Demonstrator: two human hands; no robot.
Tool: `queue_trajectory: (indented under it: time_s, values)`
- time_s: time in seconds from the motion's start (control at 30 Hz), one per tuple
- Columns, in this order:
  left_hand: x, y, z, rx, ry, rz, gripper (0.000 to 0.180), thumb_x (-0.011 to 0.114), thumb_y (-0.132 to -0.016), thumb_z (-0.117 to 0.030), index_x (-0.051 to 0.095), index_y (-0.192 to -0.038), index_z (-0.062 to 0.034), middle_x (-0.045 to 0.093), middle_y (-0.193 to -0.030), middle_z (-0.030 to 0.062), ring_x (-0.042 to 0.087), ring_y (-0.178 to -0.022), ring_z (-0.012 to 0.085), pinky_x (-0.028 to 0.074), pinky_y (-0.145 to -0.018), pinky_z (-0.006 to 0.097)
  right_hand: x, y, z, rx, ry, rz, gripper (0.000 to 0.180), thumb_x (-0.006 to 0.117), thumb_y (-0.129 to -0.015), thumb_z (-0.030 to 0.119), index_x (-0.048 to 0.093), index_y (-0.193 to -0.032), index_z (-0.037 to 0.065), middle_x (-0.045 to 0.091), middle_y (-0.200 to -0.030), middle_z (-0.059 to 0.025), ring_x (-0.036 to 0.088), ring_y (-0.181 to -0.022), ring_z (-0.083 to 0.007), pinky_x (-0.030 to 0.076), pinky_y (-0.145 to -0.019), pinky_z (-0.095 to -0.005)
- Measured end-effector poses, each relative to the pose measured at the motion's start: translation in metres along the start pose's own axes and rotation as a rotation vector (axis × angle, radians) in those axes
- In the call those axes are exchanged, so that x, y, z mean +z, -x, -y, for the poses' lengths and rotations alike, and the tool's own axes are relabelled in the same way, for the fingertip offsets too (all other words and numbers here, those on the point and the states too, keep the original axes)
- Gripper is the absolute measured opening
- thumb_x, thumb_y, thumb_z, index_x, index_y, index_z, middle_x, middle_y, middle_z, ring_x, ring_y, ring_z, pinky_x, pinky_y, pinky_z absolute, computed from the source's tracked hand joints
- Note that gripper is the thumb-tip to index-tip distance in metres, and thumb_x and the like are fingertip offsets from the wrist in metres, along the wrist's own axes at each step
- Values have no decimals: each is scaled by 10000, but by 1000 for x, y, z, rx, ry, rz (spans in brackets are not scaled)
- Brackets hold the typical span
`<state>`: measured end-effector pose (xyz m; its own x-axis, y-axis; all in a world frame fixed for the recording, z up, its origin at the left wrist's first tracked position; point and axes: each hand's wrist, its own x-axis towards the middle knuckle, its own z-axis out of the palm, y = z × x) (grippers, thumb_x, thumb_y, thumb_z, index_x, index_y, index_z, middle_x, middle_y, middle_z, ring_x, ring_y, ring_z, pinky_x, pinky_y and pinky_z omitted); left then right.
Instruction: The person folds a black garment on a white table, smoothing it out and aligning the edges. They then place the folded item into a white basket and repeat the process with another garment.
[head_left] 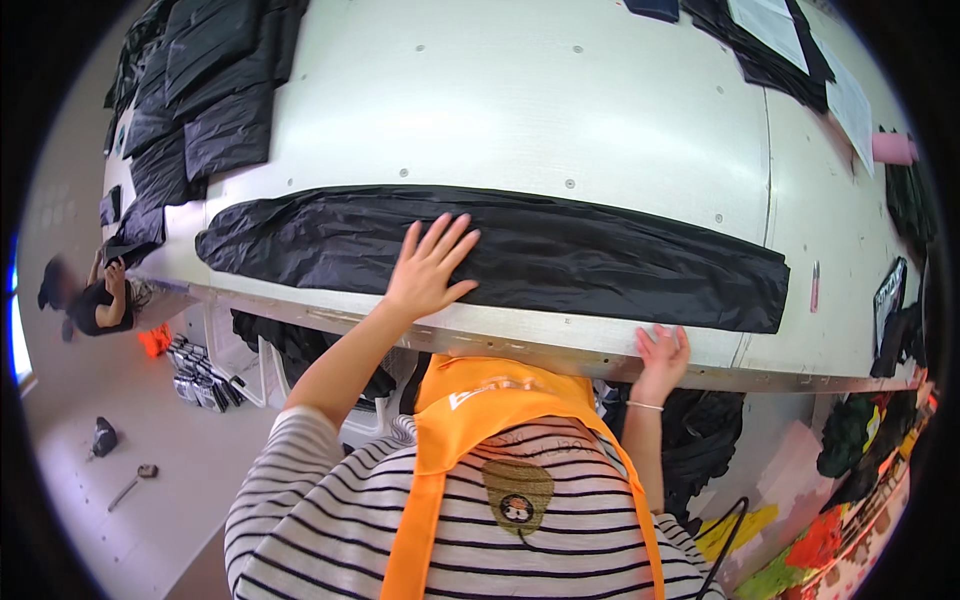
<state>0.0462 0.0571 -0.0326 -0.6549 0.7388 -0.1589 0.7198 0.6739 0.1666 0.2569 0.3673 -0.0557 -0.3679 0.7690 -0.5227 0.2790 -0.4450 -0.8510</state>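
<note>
Two bare hands at the table (pixel 500 120), neither gripping. Left hand (pixel 430 270) lay palm down on the black cloth (pixel 600 260), left of its middle, fingers spread; probably placed so to press the layers flat and check any sliding, a broad palm suiting slippery stuff better than a pinch. Right hand (pixel 662 358) was at the near edge, just beside the cloth toward its right end, fingers loosely parted, nothing in them. Whether the fingertips met the tabletop, could not tell. From there it seemed well set to reach the straight end.

Cloth lay lengthwise along the near side, likely so that its whole run sat within reach of both arms. Black stack (pixel 225 110) stood apart at far left, pen (pixel 815 287) beyond the right end; both left the cloth room to lie out.

Look of the cloth: long, narrow, glossy, thin by its wrinkling. Left end rounded and crumpled; right end squared, smoother, its edge nearly straight. Fine creases ran mostly lengthwise, shallower rightward. Bowed outline owed partly to the lens, I judged.
</note>
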Motion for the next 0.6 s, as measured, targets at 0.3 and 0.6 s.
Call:
queue_trajectory:
  time_s: [0.3,0.6]
  values:
    - [18,-47,-8,19,146,-135,741,519,-822,-555,311,-1421,-173,211,-1504,87,146,-1393,297,72,-1096,545,95,-44,78,-283,-200,-290,227,559,-846,92,498,-1061,58,597,-955,-45,529,-628,-107,357,-420,-234]
    - [-30,0,96,-181,1369,-219,502,412,-954,-410,499,-1290,-46,556,-1256,116,535,-1154,218,351,-1027,355,327,169,160,-1203,201,217,292,600,-894,168,578,-1090,-48,633,-1031,-108,579,-881,-152,442,-818,-257]
